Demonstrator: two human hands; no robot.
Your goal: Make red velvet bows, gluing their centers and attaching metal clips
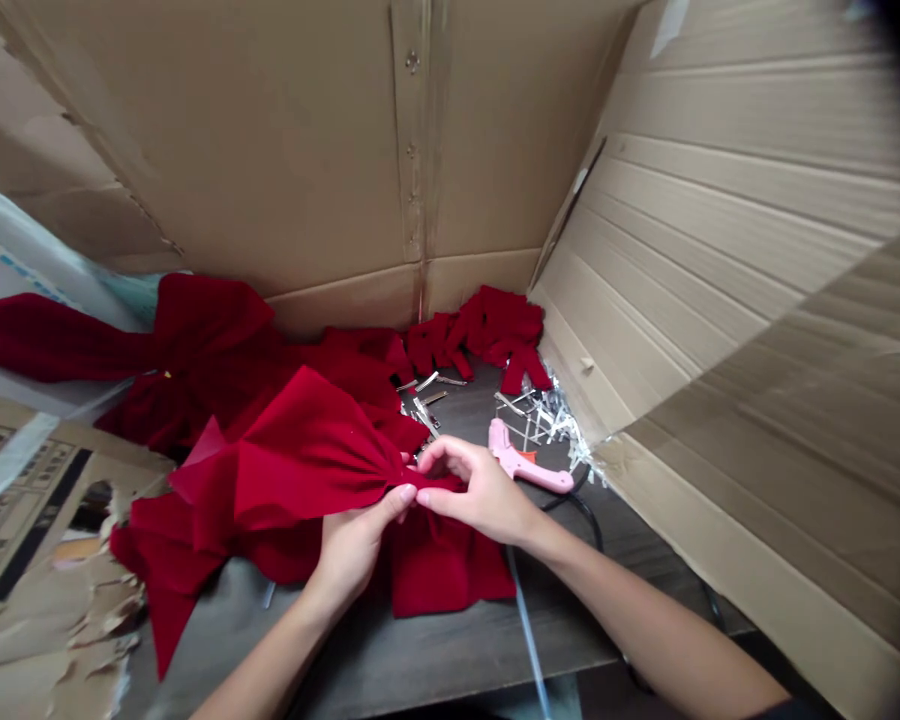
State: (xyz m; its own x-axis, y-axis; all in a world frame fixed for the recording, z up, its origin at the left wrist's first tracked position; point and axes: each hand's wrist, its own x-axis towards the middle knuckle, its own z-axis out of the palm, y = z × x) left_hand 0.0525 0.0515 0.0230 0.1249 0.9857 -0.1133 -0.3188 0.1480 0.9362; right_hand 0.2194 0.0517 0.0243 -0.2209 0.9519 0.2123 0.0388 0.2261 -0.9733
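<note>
inside a cut-open cardboard carton (270, 150), on a grey wooden tabletop (390, 650), we have both hands working close together. the left hand (364, 540) and the right hand (480, 490) are each narrowed to a pinch, their fingertips (412, 495) meeting on the gathered waist of a red velvet bow (300, 460), which they hold just above the tabletop near the middle of the view.

we judge that pinch to be the weak point: if the fingers ease, the gathers at the waist could spring apart and the folds could lose their evenness. a pink glue gun (529, 458) lies just beside the right hand, with its black cord (592, 520) running down past the wrist. a knock from the wrist could shift it, and if it is warm, which we cannot tell, velvet or skin brushing against it could be marked or burned.

the bow looks full and soft, its wide loops fanning left from the tight waist, with a red velvet tail (450, 570) lying under the hands. other red bows (202, 350) heap up behind it, and metal alligator clips (427, 385) lie scattered near them.
</note>
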